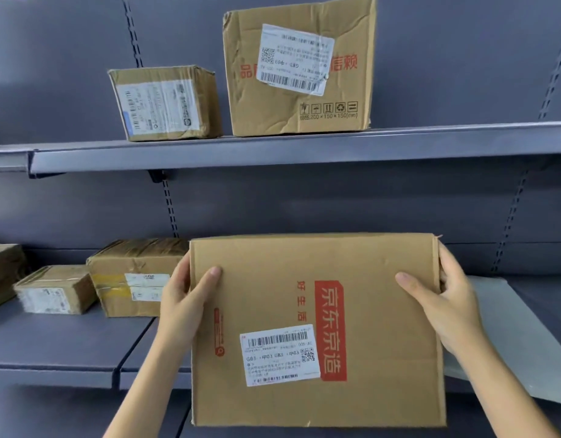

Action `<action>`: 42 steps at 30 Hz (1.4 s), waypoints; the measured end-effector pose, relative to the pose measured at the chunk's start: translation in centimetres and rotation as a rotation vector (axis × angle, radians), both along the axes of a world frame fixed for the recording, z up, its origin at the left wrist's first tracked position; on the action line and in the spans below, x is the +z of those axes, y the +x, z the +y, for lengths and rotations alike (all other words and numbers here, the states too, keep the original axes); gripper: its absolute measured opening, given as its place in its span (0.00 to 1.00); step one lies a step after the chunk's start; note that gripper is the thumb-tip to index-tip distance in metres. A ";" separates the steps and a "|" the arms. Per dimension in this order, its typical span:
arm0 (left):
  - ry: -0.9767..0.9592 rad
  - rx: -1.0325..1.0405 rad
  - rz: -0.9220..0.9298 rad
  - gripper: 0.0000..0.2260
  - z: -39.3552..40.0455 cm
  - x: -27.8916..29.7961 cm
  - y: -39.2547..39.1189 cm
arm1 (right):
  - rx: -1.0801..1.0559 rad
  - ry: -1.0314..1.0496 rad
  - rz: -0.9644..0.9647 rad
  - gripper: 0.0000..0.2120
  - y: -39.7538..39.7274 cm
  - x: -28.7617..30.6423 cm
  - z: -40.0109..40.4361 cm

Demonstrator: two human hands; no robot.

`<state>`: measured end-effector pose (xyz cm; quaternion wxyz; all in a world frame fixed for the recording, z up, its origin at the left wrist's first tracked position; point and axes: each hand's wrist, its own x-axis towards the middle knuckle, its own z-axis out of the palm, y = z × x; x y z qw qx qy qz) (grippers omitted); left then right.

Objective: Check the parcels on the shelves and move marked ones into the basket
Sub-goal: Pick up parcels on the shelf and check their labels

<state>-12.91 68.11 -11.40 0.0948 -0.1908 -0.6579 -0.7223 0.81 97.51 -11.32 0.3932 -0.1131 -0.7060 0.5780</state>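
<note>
Spanning the whole view, a grey metal shelving unit (272,153) carries two boards, with a flat brown cardboard parcel bearing a red printed panel and a white shipping label (317,327) held up before the lower board at about 5 o'clock. At 12 o'clock on the upper board stands a tall creased brown cardboard box with red characters and a white label (299,90), and just beside it, at 11 o'clock, a small brown carton with a taped white label (165,104). At 9 o'clock on the lower board sit a brown box bound with yellow tape (130,279) and a smaller flat brown packet (56,290), close together. The left hand (184,298) grips the held parcel's left edge, thumb across its face; the right hand (443,301) grips the right edge likewise. A pale grey mailer bag (506,327) lies at 3 o'clock, behind the right hand.
</note>
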 end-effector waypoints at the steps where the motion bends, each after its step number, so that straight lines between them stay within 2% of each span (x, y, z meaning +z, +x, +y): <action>1: -0.013 0.006 0.005 0.21 0.0 -0.1 -0.1 | -0.007 0.002 0.003 0.35 0.0 -0.1 0.0; 4: -0.097 0.035 0.002 0.22 0.2 -1.2 -0.4 | -0.028 0.045 -0.022 0.33 -0.5 -0.8 0.0; 7: -0.200 0.064 -0.061 0.25 0.1 -4.0 0.1 | 0.005 0.079 -0.098 0.25 -0.8 -2.0 -0.4; 9: -0.231 0.075 -0.116 0.25 -0.3 -6.1 1.1 | 0.018 0.061 -0.154 0.27 -0.4 -3.8 -0.5; 15: -0.224 0.063 -0.152 0.25 -0.5 -7.5 2.6 | -0.001 0.023 -0.177 0.28 0.5 -5.3 -0.7; 21: -0.225 0.137 -0.225 0.20 -0.4 -8.4 3.1 | -0.010 0.004 -0.236 0.27 0.8 -6.1 -0.4; 25: -0.173 0.081 -0.343 0.22 -1.2 -10.2 3.8 | 0.081 -0.195 -0.311 0.17 1.9 -8.4 -0.4; 28: -0.164 0.093 -0.373 0.19 -1.3 -10.8 4.0 | 0.147 -0.317 -0.335 0.20 2.5 -8.9 -0.2; 31: -0.163 0.137 -0.396 0.18 -1.3 -10.4 3.8 | 0.222 -0.421 -0.285 0.11 2.8 -8.7 0.2; 32: -0.169 0.146 -0.394 0.19 -1.3 -10.3 3.6 | 0.243 -0.439 -0.264 0.11 2.9 -8.6 0.3; 34: -0.183 0.153 -0.383 0.19 -1.2 -10.1 3.4 | 0.274 -0.456 -0.227 0.15 3.0 -8.8 0.3; 37: -0.171 0.160 -0.388 0.14 -0.9 -9.8 2.9 | 0.313 -0.463 -0.182 0.16 3.0 -9.2 -0.1; 39: -0.150 0.161 -0.388 0.11 -0.7 -9.6 2.5 | 0.336 -0.447 -0.170 0.23 2.9 -9.5 -0.2; 40: -0.148 0.163 -0.378 0.11 -0.6 -9.5 2.3 | 0.335 -0.415 -0.176 0.24 2.8 -9.6 -0.3; 42: -0.170 0.173 -0.337 0.13 -0.3 -9.4 2.1 | 0.263 -0.334 -0.236 0.15 2.5 -9.4 -0.6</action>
